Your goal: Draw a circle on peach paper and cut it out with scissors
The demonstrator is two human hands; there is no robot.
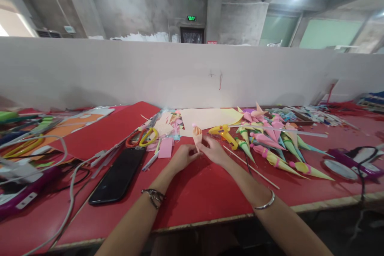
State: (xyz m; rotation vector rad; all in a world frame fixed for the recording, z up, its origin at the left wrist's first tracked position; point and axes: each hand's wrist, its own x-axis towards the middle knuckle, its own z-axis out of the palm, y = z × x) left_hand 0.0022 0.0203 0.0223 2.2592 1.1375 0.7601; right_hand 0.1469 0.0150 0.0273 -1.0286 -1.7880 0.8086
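Observation:
Between my two hands stands a small peach paper cone [197, 136], its wide end up and a pink ball at its top. My right hand [212, 150] pinches the cone from the right side. My left hand [183, 157] has its fingers closed at the cone's lower tip, which they partly hide. A yellow glue gun [224, 134] lies just beyond my right hand. Several finished paper cones [274, 136] in pink, yellow and green with small balls are heaped to the right. A pink paper piece [166, 148] lies left of my left hand.
A black phone [118, 176] and scissors with red and yellow handles [148, 137] lie on the left. A thin wooden stick [252, 168] is at the right. Purple power strips [357, 162] and cables are at the sides. A white partition [135, 72] stands behind the red table [204, 204].

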